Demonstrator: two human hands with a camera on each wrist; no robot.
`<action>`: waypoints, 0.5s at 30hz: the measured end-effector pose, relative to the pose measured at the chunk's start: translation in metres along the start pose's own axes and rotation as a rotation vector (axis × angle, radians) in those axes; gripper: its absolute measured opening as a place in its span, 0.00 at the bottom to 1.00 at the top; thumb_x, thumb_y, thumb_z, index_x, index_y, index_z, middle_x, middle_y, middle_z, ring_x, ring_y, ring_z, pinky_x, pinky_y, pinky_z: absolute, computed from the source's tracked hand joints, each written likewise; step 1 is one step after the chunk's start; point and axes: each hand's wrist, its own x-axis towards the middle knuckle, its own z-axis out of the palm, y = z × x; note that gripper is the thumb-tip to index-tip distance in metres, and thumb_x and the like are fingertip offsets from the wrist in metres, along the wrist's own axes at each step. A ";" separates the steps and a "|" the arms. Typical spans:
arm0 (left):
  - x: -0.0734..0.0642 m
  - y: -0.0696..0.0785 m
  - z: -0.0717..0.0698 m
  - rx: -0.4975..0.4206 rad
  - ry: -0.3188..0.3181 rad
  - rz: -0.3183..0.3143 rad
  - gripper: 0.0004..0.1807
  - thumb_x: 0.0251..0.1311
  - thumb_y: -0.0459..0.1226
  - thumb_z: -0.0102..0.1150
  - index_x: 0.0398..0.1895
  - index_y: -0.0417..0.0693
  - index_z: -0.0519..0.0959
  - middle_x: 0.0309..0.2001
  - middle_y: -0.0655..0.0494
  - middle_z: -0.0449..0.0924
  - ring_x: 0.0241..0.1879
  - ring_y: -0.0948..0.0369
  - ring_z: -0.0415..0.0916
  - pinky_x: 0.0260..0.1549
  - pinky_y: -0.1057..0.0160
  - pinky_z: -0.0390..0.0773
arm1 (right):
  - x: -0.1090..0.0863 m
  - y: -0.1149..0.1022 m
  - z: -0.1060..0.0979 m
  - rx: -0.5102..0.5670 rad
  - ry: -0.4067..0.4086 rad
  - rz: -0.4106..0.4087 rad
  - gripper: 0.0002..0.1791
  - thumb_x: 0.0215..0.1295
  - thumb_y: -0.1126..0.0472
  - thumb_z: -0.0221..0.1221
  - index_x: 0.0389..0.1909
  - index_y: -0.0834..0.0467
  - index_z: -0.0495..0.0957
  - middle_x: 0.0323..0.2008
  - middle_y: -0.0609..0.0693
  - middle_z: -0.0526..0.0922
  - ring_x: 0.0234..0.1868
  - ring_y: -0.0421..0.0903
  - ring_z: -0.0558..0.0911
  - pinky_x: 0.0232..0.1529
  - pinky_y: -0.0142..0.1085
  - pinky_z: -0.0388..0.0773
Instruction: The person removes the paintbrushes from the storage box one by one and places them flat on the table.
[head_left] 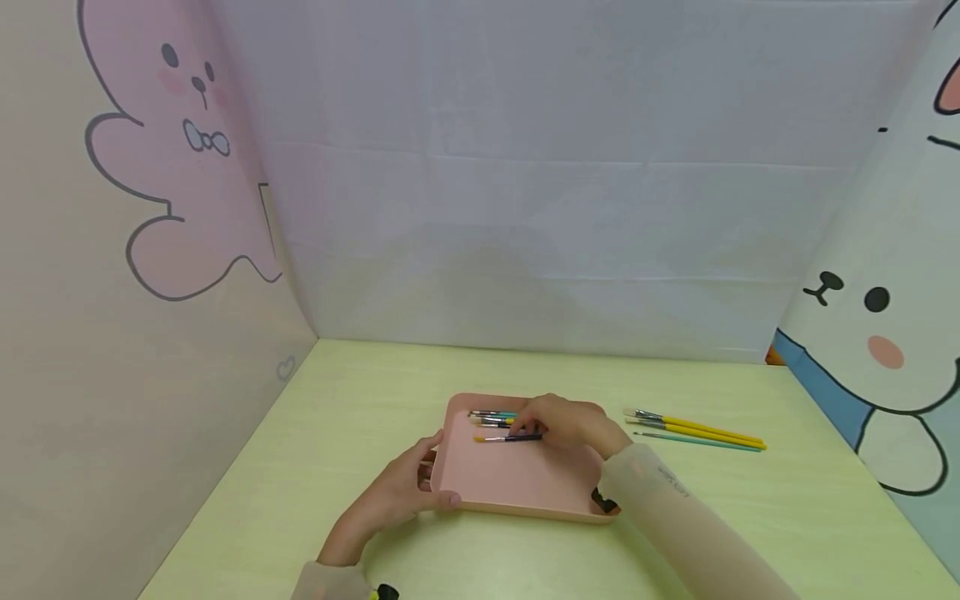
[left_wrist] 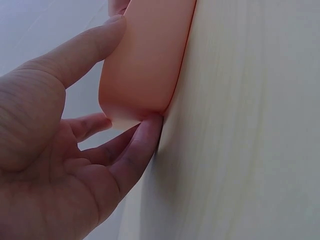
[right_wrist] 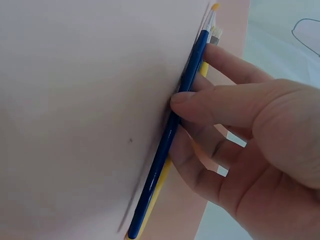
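A shallow pink tray (head_left: 510,483) with rounded corners lies on the table. My left hand (head_left: 397,492) grips its near left corner; in the left wrist view the thumb presses the tray wall (left_wrist: 145,60) and a finger reaches under the bottom edge. Over the tray, my right hand (head_left: 566,423) pinches a dark blue paintbrush (right_wrist: 167,131) with an orange-yellow tip between thumb and fingers. Several other paintbrushes (head_left: 491,422) lie together near the tray's back left, partly hidden by the right hand. One with a yellow handle (right_wrist: 159,186) shows just behind the blue brush.
Right of the tray, two yellow-handled paintbrushes (head_left: 708,430) and a thin teal paintbrush (head_left: 697,441) lie on the pale yellow-green table (head_left: 360,400). A white cloth (head_left: 525,208) hangs behind the table, and cartoon-printed sheets (head_left: 180,208) stand at both sides.
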 end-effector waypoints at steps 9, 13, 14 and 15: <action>0.001 0.003 0.000 0.012 0.004 -0.008 0.60 0.55 0.43 0.83 0.85 0.45 0.55 0.64 0.47 0.78 0.57 0.53 0.79 0.51 0.58 0.82 | -0.010 -0.010 -0.017 0.006 0.033 -0.063 0.31 0.64 0.86 0.54 0.57 0.56 0.89 0.45 0.52 0.87 0.44 0.50 0.83 0.50 0.39 0.80; 0.000 0.003 -0.001 0.013 0.003 -0.009 0.60 0.55 0.44 0.83 0.85 0.44 0.55 0.63 0.47 0.79 0.57 0.53 0.79 0.52 0.57 0.82 | -0.018 -0.015 -0.028 0.013 0.027 -0.072 0.31 0.65 0.85 0.55 0.59 0.55 0.88 0.47 0.52 0.86 0.45 0.49 0.85 0.49 0.38 0.83; -0.001 0.003 -0.001 0.012 0.002 -0.008 0.60 0.55 0.44 0.83 0.85 0.44 0.55 0.63 0.47 0.79 0.57 0.53 0.79 0.52 0.57 0.82 | -0.021 -0.016 -0.030 0.021 0.026 -0.068 0.31 0.65 0.85 0.55 0.59 0.55 0.88 0.47 0.51 0.86 0.46 0.48 0.85 0.49 0.38 0.83; -0.001 0.003 -0.001 0.014 0.002 -0.007 0.60 0.55 0.44 0.83 0.85 0.44 0.55 0.62 0.47 0.80 0.57 0.53 0.79 0.53 0.57 0.82 | -0.023 -0.016 -0.032 0.030 0.026 -0.064 0.30 0.66 0.84 0.55 0.60 0.55 0.88 0.47 0.51 0.85 0.46 0.48 0.85 0.49 0.37 0.83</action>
